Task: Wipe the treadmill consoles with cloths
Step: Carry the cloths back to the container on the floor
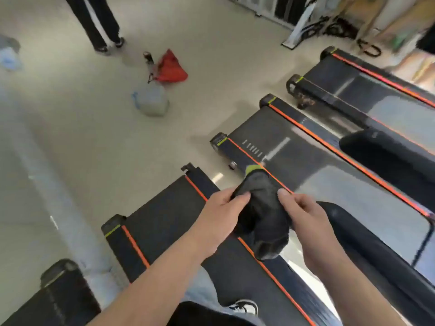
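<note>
A dark grey cloth with a green edge at its top hangs bunched between my two hands. My left hand pinches its left side and my right hand pinches its right side, both held over the black treadmill decks. Below the cloth runs a treadmill belt with orange side stripes. A second treadmill lies to the right of it. A black padded handrail passes under my right forearm. No console face is visible in this view.
More treadmills stand in a row to the right. On the pale floor lie a red bag, a bottle and a clear water jug. A person's legs stand at top left. My shoe shows at the bottom.
</note>
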### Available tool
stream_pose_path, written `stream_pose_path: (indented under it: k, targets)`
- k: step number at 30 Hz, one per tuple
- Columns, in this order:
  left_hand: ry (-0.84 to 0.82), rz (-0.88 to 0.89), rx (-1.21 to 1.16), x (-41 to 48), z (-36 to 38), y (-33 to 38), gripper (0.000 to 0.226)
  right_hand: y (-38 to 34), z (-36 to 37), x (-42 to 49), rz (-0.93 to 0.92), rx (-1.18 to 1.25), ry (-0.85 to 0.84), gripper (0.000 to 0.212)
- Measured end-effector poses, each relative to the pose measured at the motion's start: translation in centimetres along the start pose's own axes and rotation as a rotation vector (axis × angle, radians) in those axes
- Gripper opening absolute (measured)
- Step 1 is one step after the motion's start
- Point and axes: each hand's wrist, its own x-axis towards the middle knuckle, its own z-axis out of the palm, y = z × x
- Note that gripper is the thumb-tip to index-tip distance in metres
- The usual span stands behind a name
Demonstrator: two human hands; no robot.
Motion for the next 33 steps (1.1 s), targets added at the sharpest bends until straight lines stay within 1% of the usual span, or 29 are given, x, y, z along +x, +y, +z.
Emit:
stream_pose_path:
  k: [3, 4, 6, 8, 12, 13, 15, 20, 22, 23, 26, 28, 31, 33]
  targets:
    - [0.086, -0.088, -0.046, 2.1, -7.4, -0.9, 0.026, -0.1, 7.0, 3.4, -0.008, -0.112, -0.031, 0.021]
    - [0.113, -0.103, -0.047, 2.6, -9.8, -1.0, 0.026, -0.2, 9.3, 4.6, -0.005, -0.162, -0.050, 0.018]
    - [0.167, -0.129, -0.015, 3.5, -14.7, -0.9, 0.028, -0.8, 13.8, 6.9, -0.021, -0.254, -0.108, 0.025]
    - [0.207, -0.160, 0.061, 4.5, -19.1, -0.3, 0.033, -2.0, 17.9, 9.3, -0.053, -0.323, -0.165, 0.028]
    - [0.351, -0.174, 0.379, 7.1, -26.4, 1.2, 0.039, -5.3, 24.6, 13.1, -0.091, -0.341, -0.220, 0.026]
    - [0.397, -0.169, 0.382, 7.7, -27.6, 1.7, 0.039, -5.9, 26.0, 13.9, -0.092, -0.331, -0.236, 0.026]
    - [0.456, -0.141, 0.265, 9.0, -29.4, 2.4, 0.040, -6.6, 28.4, 15.5, -0.102, -0.313, -0.280, 0.025]
    - [0.520, -0.094, -0.165, 12.6, -32.1, 5.4, 0.037, -8.2, 32.7, 21.0, -0.091, -0.469, -0.440, 0.021]
    - [0.528, -0.070, -0.267, 13.8, -33.4, 6.9, 0.035, -9.5, 34.2, 23.0, -0.057, -0.515, -0.513, 0.012]
    - [0.525, -0.053, -0.308, 14.3, -34.2, 7.7, 0.034, -10.0, 34.9, 23.9, -0.012, -0.523, -0.554, 0.011]
    - [0.518, -0.029, -0.437, 15.2, -36.4, 10.3, 0.030, -11.8, 37.0, 25.4, 0.124, -0.613, -0.680, 0.026]
    - [0.472, 0.008, -0.556, 15.9, -37.9, 12.1, 0.032, -12.6, 38.6, 26.7, 0.173, -0.646, -0.762, 0.040]
    - [0.398, 0.067, -0.696, 17.1, -40.6, 14.2, 0.032, -13.5, 42.3, 27.9, 0.165, -0.744, -0.934, 0.070]
    - [0.375, 0.072, -0.738, 18.3, -43.2, 15.0, 0.031, -13.9, 45.4, 28.4, 0.151, -0.739, -1.034, 0.092]
